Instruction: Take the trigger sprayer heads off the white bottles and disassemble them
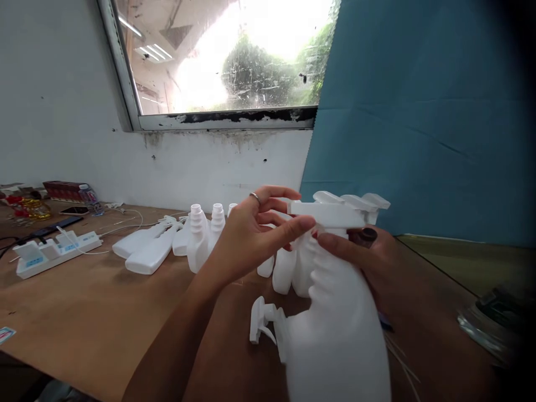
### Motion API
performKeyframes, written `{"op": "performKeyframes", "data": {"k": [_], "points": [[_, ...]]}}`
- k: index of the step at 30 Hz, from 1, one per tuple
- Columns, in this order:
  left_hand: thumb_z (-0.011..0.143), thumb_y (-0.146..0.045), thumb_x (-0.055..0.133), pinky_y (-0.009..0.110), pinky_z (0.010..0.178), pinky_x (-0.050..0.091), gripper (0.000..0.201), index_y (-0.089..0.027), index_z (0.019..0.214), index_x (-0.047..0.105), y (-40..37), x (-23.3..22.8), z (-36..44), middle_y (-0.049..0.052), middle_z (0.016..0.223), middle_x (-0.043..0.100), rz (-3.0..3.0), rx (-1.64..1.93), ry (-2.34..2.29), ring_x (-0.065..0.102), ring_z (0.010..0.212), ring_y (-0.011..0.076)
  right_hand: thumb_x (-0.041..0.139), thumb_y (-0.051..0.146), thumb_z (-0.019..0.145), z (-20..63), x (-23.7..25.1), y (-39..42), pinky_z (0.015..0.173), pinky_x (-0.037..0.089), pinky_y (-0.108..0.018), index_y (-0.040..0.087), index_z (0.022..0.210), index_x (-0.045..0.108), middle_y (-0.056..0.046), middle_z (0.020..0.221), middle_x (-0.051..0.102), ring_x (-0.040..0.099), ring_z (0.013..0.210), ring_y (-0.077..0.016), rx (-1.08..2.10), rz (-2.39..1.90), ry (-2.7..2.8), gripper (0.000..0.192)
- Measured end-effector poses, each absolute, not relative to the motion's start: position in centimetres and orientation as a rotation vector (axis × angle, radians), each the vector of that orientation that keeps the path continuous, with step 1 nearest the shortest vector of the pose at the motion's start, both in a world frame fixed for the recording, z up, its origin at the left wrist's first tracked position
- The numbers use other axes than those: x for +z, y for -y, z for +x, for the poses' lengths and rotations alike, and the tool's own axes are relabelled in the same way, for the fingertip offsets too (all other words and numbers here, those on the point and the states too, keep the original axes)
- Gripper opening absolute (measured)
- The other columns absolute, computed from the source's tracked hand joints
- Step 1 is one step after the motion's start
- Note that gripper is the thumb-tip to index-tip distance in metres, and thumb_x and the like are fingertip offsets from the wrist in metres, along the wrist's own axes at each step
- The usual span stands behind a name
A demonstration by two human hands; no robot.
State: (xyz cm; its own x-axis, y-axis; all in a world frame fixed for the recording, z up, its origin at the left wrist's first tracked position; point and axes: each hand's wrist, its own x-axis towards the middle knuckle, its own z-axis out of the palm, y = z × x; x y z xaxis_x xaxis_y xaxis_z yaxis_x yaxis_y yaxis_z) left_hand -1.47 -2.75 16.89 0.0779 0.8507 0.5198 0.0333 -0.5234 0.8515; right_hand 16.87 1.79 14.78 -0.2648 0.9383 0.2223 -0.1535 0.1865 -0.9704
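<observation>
A white plastic spray bottle [339,335] stands large in the foreground, with a white trigger spray head [326,214] on its ribbed neck. My left hand [259,229], a ring on one finger, has its thumb and fingers closed around the left end of that head. At the neck just below the head, my right hand [372,254] is closed, its thumb across the front; its other fingers are mostly hidden. Another loose trigger sprayer [263,321] shows beside the bottle at lower left. More white spray heads [355,201] show just behind the held one.
Open-necked white bottles [199,237] stand behind my left hand; several lying ones [153,248] are further left. A power strip [58,254] with plugs and cables sits on the brown table [84,312]. A glass jar [486,324] is at right. Wall, window and blue curtain [419,111] close the back.
</observation>
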Motion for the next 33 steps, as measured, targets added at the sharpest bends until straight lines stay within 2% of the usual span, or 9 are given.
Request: {"op": "performKeyframes", "data": {"k": [4,8,10,16,18,23,27,30,33], "points": [[0.076,-0.038,0.081,0.031,0.075,0.054,0.050,-0.025,0.117,0.056,1.7,16.1,-1.3,0.005,0.101,0.070,1.777,1.242,-0.948,0.067,0.087,0.0186,0.095,0.044,0.044,18.6,15.4,-2.4,0.044,0.055,-0.024,0.017,0.080,0.072,-0.005,0.071,0.070,0.066,0.056,-0.0202,1.233,-0.842,1.261,0.050],[0.075,-0.043,0.080,0.040,0.090,0.052,0.054,-0.022,0.121,0.061,0.8,15.2,-0.4,0.010,0.110,0.068,1.778,0.963,-0.897,0.064,0.105,0.0260,0.096,0.042,0.044,19.5,15.8,-2.9,0.041,0.047,-0.016,0.018,0.082,0.072,0.000,0.066,0.062,0.055,0.050,-0.0100,1.159,-0.792,1.199,0.051],[0.072,-0.045,0.082,0.044,0.095,0.051,0.057,-0.022,0.121,0.063,0.4,14.9,0.1,0.011,0.117,0.066,1.726,0.919,-0.872,0.062,0.111,0.0288,0.096,0.044,0.043,19.5,15.9,-3.0,0.040,0.044,-0.016,0.017,0.084,0.073,0.001,0.065,0.059,0.051,0.049,-0.0087,1.140,-0.788,1.214,0.054],[0.072,-0.039,0.084,0.046,0.100,0.048,0.054,-0.022,0.119,0.064,0.0,14.4,0.9,0.011,0.113,0.069,1.476,0.821,-0.631,0.063,0.111,0.0289,0.090,0.046,0.062,19.5,15.4,-3.2,0.038,0.025,-0.014,0.018,0.076,0.069,0.008,0.049,0.033,0.022,0.042,-0.0027,1.314,-0.559,1.399,0.037],[0.070,-0.035,0.086,0.045,0.100,0.047,0.051,-0.021,0.115,0.066,0.3,14.5,1.1,0.011,0.111,0.069,1.468,0.844,-0.612,0.064,0.111,0.0286,0.086,0.046,0.068,19.7,15.3,-3.2,0.040,0.025,-0.015,0.019,0.077,0.066,0.009,0.049,0.033,0.021,0.043,-0.0030,1.348,-0.523,1.460,0.035],[0.064,-0.034,0.089,0.042,0.084,0.054,0.055,-0.024,0.113,0.066,1.6,15.0,1.6,0.009,0.108,0.070,1.640,0.997,-0.921,0.065,0.103,0.0294,0.081,0.054,0.073,20.1,15.2,-3.2,0.038,0.019,-0.015,0.020,0.078,0.062,0.011,0.046,0.028,0.017,0.041,-0.0032,1.356,-0.554,1.549,0.039],[0.064,-0.034,0.087,0.035,0.071,0.055,0.053,-0.025,0.113,0.068,2.2,15.3,1.6,0.006,0.103,0.071,1.761,1.094,-1.047,0.066,0.094,0.0262,0.087,0.050,0.064,19.9,15.4,-3.1,0.035,0.018,-0.014,0.020,0.076,0.062,0.009,0.048,0.037,0.021,0.039,-0.0025,1.328,-0.670,1.573,0.041],[0.066,-0.036,0.086,0.030,0.060,0.053,0.048,-0.024,0.110,0.069,2.4,15.3,1.6,0.005,0.093,0.071,1.797,1.045,-1.088,0.067,0.082,0.0229,0.091,0.045,0.052,19.5,15.4,-2.7,0.032,0.019,-0.015,0.019,0.061,0.054,0.009,0.044,0.036,0.024,0.037,-0.0031,1.193,-0.840,1.551,0.046],[0.068,-0.038,0.084,0.028,0.054,0.051,0.040,-0.023,0.102,0.069,2.6,15.2,1.7,0.003,0.087,0.070,1.820,0.958,-1.121,0.066,0.070,0.0197,0.091,0.042,0.047,19.2,15.3,-2.3,0.032,0.028,-0.017,0.019,0.055,0.050,0.007,0.047,0.043,0.034,0.039,-0.0064,1.069,-0.944,1.488,0.047]]}}
